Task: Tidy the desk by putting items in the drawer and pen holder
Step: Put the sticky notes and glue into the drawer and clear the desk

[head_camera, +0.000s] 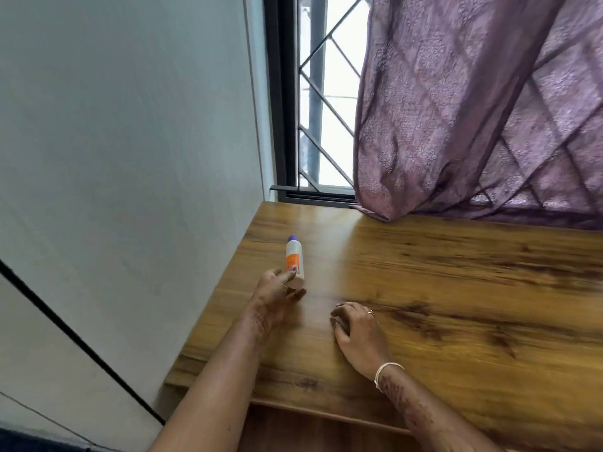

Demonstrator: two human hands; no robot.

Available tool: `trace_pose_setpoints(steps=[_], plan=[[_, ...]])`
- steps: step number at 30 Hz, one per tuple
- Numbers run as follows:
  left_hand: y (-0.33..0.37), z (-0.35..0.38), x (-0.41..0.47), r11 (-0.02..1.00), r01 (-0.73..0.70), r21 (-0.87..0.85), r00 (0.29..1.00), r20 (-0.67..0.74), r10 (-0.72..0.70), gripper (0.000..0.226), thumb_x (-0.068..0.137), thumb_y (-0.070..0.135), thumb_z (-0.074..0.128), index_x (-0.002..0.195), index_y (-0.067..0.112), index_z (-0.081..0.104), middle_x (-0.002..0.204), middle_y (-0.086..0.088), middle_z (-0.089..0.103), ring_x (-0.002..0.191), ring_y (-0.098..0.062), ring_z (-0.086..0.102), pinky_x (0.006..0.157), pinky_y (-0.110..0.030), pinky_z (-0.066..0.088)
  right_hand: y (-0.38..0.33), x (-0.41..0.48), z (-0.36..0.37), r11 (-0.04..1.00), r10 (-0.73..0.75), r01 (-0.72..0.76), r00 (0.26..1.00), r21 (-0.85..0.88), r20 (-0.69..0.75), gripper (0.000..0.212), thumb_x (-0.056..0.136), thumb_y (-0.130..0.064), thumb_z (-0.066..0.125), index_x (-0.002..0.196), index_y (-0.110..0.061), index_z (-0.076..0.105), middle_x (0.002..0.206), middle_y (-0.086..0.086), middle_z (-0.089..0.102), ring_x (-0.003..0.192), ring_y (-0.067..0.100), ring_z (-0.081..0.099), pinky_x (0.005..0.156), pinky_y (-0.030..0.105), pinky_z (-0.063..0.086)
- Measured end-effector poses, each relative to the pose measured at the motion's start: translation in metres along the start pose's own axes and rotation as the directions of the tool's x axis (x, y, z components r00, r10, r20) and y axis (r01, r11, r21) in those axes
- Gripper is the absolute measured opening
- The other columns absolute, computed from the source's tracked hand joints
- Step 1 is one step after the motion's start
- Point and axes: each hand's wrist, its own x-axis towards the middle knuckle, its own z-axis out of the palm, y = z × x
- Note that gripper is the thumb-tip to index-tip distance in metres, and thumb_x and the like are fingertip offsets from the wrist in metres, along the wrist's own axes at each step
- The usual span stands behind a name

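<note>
The desk (456, 288) fills the lower right of the frame, its left edge running along the wall (130, 125) that takes up the left half. Behind its far edge, at top centre, stands the window (326, 93). To the window's right the curtain (456, 109) hangs down, its lower end touching the desk's back edge. The bottle (294, 259) is near the desk's left edge, left of centre, tip pointing toward the window. The left hand (277, 298), just below it, holds its near end. The right hand (355, 331) rests on the desk to the right, slightly lower, apart from the bottle.
</note>
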Motion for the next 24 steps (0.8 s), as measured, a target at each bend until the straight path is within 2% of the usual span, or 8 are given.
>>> trace_pose_setpoints(steps=[3, 5, 7, 10, 13, 15, 19, 24], plan=[[-0.017, 0.036, -0.024, 0.995, 0.05, -0.089, 0.975, 0.219, -0.029, 0.021, 0.095, 0.011, 0.056, 0.112, -0.002, 0.054, 0.097, -0.021, 0.061, 0.084, -0.025, 0.062, 0.066, -0.034, 0.06, 0.021, -0.012, -0.028, 0.996, 0.078, -0.077, 0.997, 0.039, -0.019, 0.019, 0.085, -0.02, 0.057, 0.102, -0.026, 0.065, 0.109, -0.009, 0.062, 0.105, 0.012, 0.055, 0.092, 0.025, 0.043], [-0.03, 0.063, -0.037, 0.995, 0.068, -0.069, 0.958, 0.282, -0.046, 0.02, 0.093, 0.009, 0.059, 0.11, -0.002, 0.057, 0.102, -0.023, 0.06, 0.088, -0.028, 0.063, 0.068, -0.035, 0.061, 0.04, -0.018, -0.05, 0.99, 0.134, -0.131, 0.99, 0.059, -0.049, 0.022, 0.085, -0.017, 0.056, 0.103, -0.024, 0.065, 0.11, -0.007, 0.062, 0.106, 0.013, 0.056, 0.093, 0.025, 0.042], [-0.045, 0.097, -0.05, 0.995, 0.098, -0.008, 0.947, 0.307, -0.091, 0.029, 0.09, 0.003, 0.061, 0.117, -0.004, 0.053, 0.107, -0.024, 0.059, 0.089, -0.029, 0.063, 0.067, -0.037, 0.062, 0.065, -0.028, -0.078, 0.979, 0.199, -0.192, 0.976, 0.073, -0.091, 0.021, 0.086, -0.019, 0.056, 0.104, -0.025, 0.065, 0.112, -0.008, 0.061, 0.106, 0.012, 0.056, 0.092, 0.026, 0.044], [-0.069, 0.15, -0.066, 0.982, 0.172, 0.075, 0.927, 0.324, -0.187, 0.023, 0.086, -0.008, 0.055, 0.107, -0.001, 0.049, 0.094, -0.019, 0.057, 0.078, -0.026, 0.063, 0.064, -0.041, 0.061, 0.109, -0.045, -0.12, 0.957, 0.283, -0.268, 0.948, 0.111, -0.148, 0.02, 0.085, -0.018, 0.056, 0.101, -0.027, 0.065, 0.109, -0.008, 0.062, 0.102, 0.013, 0.059, 0.087, 0.028, 0.046], [-0.103, 0.209, -0.079, 0.964, 0.223, 0.144, 0.894, 0.365, -0.261, 0.016, 0.082, -0.01, 0.052, 0.096, -0.001, 0.052, 0.073, -0.012, 0.058, 0.063, -0.021, 0.059, 0.067, -0.042, 0.057, 0.161, -0.066, -0.162, 0.936, 0.349, -0.327, 0.911, 0.131, -0.219, 0.018, 0.084, -0.016, 0.058, 0.099, -0.024, 0.066, 0.106, -0.005, 0.062, 0.102, 0.016, 0.058, 0.085, 0.025, 0.042], [-0.129, 0.243, -0.088, 0.954, 0.246, 0.172, 0.889, 0.351, -0.292, 0.019, 0.084, -0.003, 0.06, 0.102, 0.0, 0.053, 0.065, -0.008, 0.058, 0.055, -0.017, 0.059, 0.065, -0.039, 0.057, 0.192, -0.079, -0.186, 0.92, 0.39, -0.365, 0.889, 0.144, -0.242, 0.018, 0.085, -0.016, 0.058, 0.1, -0.019, 0.066, 0.106, -0.002, 0.063, 0.101, 0.02, 0.059, 0.085, 0.027, 0.042], [-0.188, 0.32, -0.107, 0.945, 0.24, 0.224, 0.934, 0.21, -0.287, 0.046, 0.076, 0.012, 0.079, 0.111, 0.008, 0.049, 0.076, -0.009, 0.058, 0.047, -0.014, 0.057, 0.05, -0.03, 0.052, 0.26, -0.105, -0.24, 0.901, 0.43, -0.398, 0.87, 0.171, -0.24, 0.014, 0.085, -0.017, 0.058, 0.097, -0.013, 0.064, 0.103, 0.007, 0.065, 0.098, 0.028, 0.061, 0.082, 0.032, 0.045], [-0.251, 0.405, -0.127, 0.952, 0.217, 0.214, 0.942, 0.209, -0.262, 0.049, 0.078, 0.01, 0.076, 0.12, -0.001, 0.053, 0.065, -0.005, 0.06, 0.05, -0.015, 0.056, 0.048, -0.028, 0.048, 0.343, -0.126, -0.305, 0.884, 0.468, -0.439, 0.838, 0.163, -0.282, 0.019, 0.084, -0.017, 0.058, 0.101, -0.011, 0.064, 0.104, 0.01, 0.066, 0.099, 0.031, 0.059, 0.082, 0.033, 0.043]])
